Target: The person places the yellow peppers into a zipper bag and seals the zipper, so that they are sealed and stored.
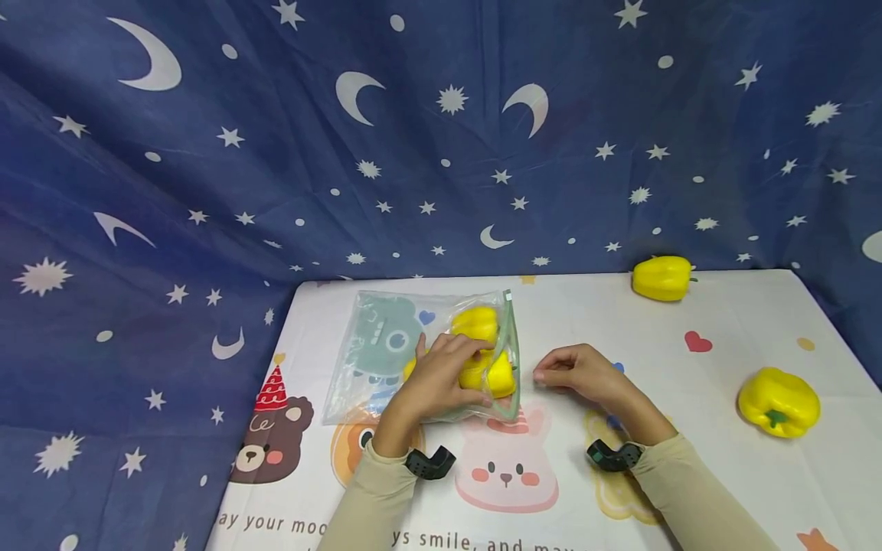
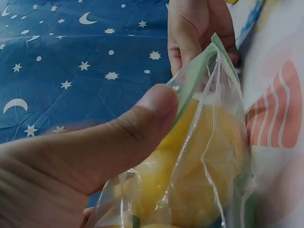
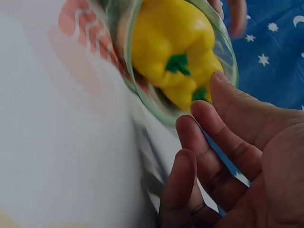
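Observation:
A clear zip bag (image 1: 344, 383) with a green edge lies on the table, holding several yellow bell peppers (image 1: 475, 324). My left hand (image 1: 441, 375) lies over the bag near its mouth and grips it, thumb (image 2: 137, 126) along the green edge in the left wrist view. The hand partly hides the peppers beneath it. Just right of the opening is my right hand (image 1: 582, 375), fingers loosely bent and holding nothing. In the right wrist view the bag's mouth (image 3: 166, 116) gapes, showing yellow peppers (image 3: 173, 35) with green stems inside.
One yellow bell pepper (image 1: 661, 278) lies at the table's back edge, right of the bag. Another yellow pepper (image 1: 779, 403) sits farther right, nearer the front. A blue curtain (image 1: 427, 138) with moons and stars hangs behind the printed tablecloth (image 1: 586, 314).

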`<move>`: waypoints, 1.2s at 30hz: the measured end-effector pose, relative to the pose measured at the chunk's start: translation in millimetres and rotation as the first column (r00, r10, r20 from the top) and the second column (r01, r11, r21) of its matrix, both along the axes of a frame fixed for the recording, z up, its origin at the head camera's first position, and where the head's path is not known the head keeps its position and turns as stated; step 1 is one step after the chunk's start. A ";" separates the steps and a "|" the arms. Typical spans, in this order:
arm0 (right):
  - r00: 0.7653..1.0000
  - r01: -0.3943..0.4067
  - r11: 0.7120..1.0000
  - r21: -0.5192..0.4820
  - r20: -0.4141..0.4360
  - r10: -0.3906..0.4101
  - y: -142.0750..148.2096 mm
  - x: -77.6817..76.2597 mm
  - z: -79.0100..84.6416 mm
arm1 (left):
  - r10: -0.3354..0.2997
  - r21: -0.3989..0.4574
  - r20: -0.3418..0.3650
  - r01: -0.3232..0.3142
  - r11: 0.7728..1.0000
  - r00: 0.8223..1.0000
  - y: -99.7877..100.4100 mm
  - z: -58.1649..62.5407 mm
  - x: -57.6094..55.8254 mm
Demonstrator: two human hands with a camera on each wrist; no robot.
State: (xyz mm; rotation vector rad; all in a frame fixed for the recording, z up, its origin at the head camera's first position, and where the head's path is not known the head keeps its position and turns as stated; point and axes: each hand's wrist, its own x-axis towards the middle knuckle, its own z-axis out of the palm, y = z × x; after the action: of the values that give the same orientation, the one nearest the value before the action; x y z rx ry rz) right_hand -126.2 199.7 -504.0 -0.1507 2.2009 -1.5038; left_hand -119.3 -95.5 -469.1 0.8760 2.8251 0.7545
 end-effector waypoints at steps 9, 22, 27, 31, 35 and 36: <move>0.999 0.050 0.988 0.144 -0.003 -0.050 41.1 8.1 8.9 | -0.071 -0.042 -0.043 0.069 0.997 0.997 0.6 3.3 3.2; 0.989 0.148 0.967 0.208 -0.047 -0.141 106.3 28.9 33.5 | -0.002 0.019 -0.200 0.005 1.000 0.980 7.1 -5.6 0.6; 0.967 0.245 0.933 0.262 -0.127 -0.219 137.1 38.5 51.0 | -0.035 0.009 -0.198 0.037 0.999 0.980 5.9 -6.9 0.0; 0.935 0.352 0.859 0.372 -0.192 -0.300 160.7 45.3 65.5 | -0.082 -0.007 -0.149 0.082 0.997 0.985 2.5 -4.4 1.0; 0.896 0.444 0.753 0.486 -0.257 -0.362 181.9 50.7 72.5 | -0.111 -0.009 -0.090 0.110 0.994 0.990 -2.0 1.5 3.5; 0.889 0.459 0.733 0.502 -0.265 -0.374 188.0 52.0 72.9 | -0.113 -0.012 -0.084 0.113 0.994 0.990 -2.6 2.5 3.9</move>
State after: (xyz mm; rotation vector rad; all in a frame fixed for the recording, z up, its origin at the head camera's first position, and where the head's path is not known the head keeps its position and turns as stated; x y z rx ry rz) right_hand -74.2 387.7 -431.1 0.4748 2.8338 -0.9916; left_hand -115.3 -98.2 -466.6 1.0816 2.8190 0.7086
